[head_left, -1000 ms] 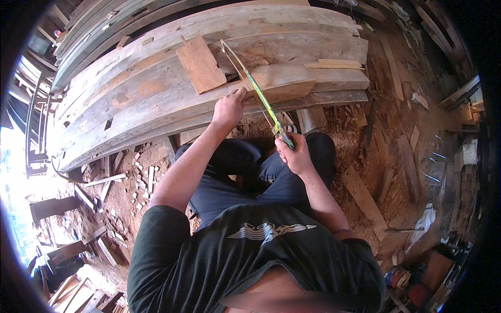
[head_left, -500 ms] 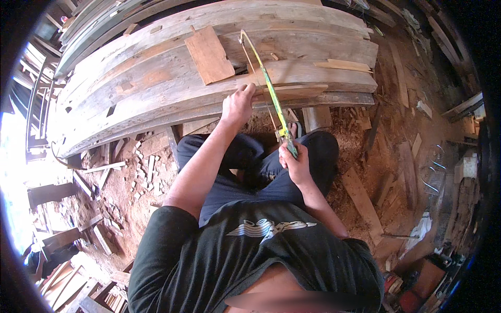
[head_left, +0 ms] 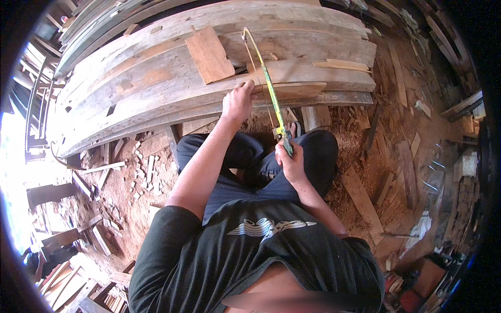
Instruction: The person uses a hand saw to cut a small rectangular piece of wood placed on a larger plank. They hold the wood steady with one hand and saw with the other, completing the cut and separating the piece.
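My right hand [head_left: 290, 163] is wrapped around the handle of a hacksaw [head_left: 271, 93] with a slim yellow-green frame. Its thin blade runs along the frame's left side and crosses a flat strip of wood [head_left: 301, 91] at the bench's near edge. My left hand [head_left: 238, 104] is closed at the strip's left end, just left of the blade, pressing it against the bench [head_left: 156, 99]. The fingertips on the strip are partly hidden. Beyond that hand lies a flat brown board [head_left: 210, 54] with a notched right edge.
Thin wood slats [head_left: 342, 65] lie at the bench's right end. Small offcuts [head_left: 148, 172] litter the floor to the left, and a long plank [head_left: 361, 201] lies on sawdust to the right. My bent legs [head_left: 313, 156] are just below the bench edge.
The hacksaw has slid slightly away from me, and its far tip has shifted a little right. My right hand has moved slightly left and forward with it; my left hand stays nearly in place.
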`<state>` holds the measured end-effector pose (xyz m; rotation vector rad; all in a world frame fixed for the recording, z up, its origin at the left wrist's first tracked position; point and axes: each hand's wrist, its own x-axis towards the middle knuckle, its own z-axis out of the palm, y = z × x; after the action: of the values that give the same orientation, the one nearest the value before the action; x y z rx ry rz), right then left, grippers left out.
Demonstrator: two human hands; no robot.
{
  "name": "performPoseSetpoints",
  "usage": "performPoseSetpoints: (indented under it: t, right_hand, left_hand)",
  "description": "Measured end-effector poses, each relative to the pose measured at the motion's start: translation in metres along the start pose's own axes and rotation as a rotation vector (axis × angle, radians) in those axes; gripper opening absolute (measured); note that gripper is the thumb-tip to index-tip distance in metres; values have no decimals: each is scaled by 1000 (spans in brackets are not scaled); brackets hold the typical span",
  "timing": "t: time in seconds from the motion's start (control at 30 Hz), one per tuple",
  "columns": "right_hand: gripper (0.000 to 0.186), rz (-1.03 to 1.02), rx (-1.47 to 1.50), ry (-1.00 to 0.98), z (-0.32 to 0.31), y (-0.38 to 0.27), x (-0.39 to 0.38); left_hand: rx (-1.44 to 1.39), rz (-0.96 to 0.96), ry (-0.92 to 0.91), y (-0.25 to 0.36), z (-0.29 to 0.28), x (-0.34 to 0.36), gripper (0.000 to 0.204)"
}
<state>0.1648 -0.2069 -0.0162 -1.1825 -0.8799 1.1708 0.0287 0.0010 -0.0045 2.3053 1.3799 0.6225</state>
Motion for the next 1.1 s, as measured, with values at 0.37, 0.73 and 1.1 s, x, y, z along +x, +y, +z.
performPoseSetpoints:
  t: [0.37,0.73,1.1]
  right_hand:
    - [24,4,88,-20,0,-2,-1]
    - [22,98,201,-30,2,-35,11]
    - [23,40,115,-71,-8,-6,41]
  left_hand:
    - [-46,7,-18,-1,-1,-4,23]
    - [-12,-19,-107,-1,-2,-2,19]
    - [-50,8,-52,-3,1,-5,18]
